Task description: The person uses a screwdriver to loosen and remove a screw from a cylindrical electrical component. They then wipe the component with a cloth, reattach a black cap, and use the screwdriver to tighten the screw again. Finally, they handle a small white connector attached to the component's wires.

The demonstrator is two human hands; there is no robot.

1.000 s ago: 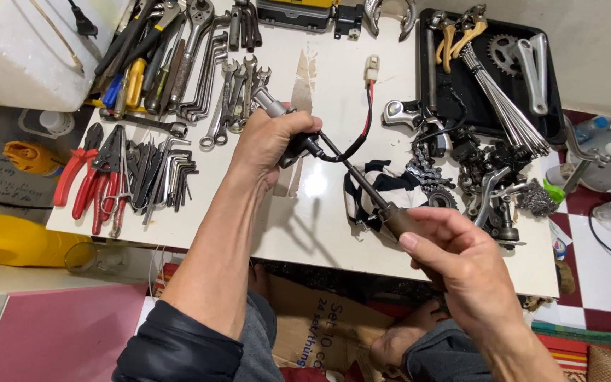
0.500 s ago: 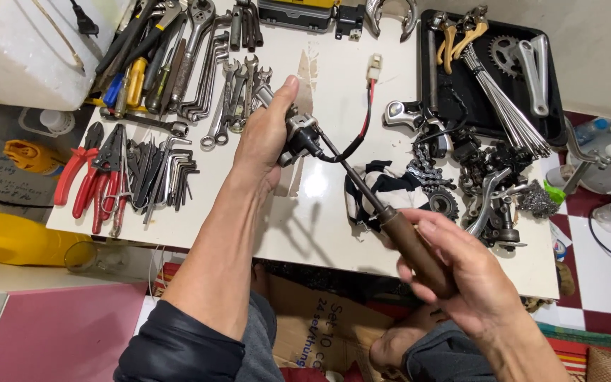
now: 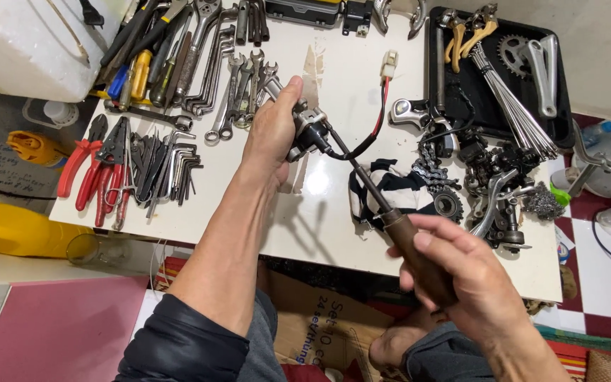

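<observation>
Our left hand (image 3: 274, 131) grips a small black switch part (image 3: 310, 132) above the white table (image 3: 319, 205). Our right hand (image 3: 472, 283) closes around a brown-handled screwdriver (image 3: 390, 223), its tip touching the part.

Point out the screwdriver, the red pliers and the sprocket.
screwdriver (image 3: 419, 255): head view, brown handle in the right hand.
red pliers (image 3: 79, 170): head view, red grip.
sprocket (image 3: 512, 51): head view, toothed ring in the black tray.

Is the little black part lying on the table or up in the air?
Up in the air. The left hand holds the black part above the white table, with the screwdriver tip at it.
</observation>
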